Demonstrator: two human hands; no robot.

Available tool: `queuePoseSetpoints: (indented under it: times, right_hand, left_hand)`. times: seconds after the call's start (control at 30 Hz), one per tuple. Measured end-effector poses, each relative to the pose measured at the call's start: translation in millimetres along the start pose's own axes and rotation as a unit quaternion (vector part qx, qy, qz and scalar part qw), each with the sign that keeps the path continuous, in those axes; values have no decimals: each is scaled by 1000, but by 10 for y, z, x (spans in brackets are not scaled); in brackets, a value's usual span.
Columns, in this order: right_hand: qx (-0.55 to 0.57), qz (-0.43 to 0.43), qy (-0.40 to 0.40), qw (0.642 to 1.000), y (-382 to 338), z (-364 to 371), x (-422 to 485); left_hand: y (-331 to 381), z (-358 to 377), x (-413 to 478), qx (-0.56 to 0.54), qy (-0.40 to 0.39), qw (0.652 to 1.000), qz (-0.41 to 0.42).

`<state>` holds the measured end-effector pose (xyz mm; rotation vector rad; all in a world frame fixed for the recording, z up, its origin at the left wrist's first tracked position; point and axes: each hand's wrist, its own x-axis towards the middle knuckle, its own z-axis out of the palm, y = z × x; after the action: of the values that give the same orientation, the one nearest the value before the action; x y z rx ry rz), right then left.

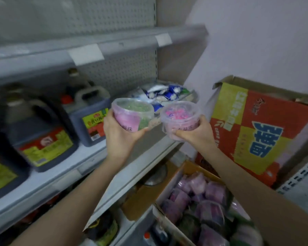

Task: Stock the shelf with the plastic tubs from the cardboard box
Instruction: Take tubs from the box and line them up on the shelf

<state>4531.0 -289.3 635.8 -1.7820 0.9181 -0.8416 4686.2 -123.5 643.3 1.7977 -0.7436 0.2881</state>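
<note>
My left hand (pixel 118 133) grips a clear plastic tub with green contents and a pink label (pixel 132 115), held up in front of the grey shelf (pixel 89 155). My right hand (pixel 196 133) grips a second clear tub with pink contents (pixel 180 117) just to its right. Both tubs hang in the air above the shelf's right end, close together but apart. Below at the lower right, an open cardboard box (pixel 167 185) holds several more pink and green tubs (pixel 203 205).
Dark sauce jugs (pixel 89 118) with yellow-red labels stand on the shelf's left part. Blue and white packets (pixel 164 94) lie at the shelf's back right. A big red and yellow carton (pixel 256 130) stands to the right. An upper shelf (pixel 96 48) hangs overhead.
</note>
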Motion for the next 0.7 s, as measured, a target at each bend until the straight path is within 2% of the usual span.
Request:
queuePoseSetpoints:
  times: [0.33, 0.7]
  right_hand:
    - [101, -115, -63, 986, -1254, 16, -172]
    - [214, -195, -195, 937, -2427, 621, -746]
  left_hand:
    - [736, -1139, -40, 32, 149, 988, 11]
    - [1137, -2473, -261, 41, 273, 960, -35]
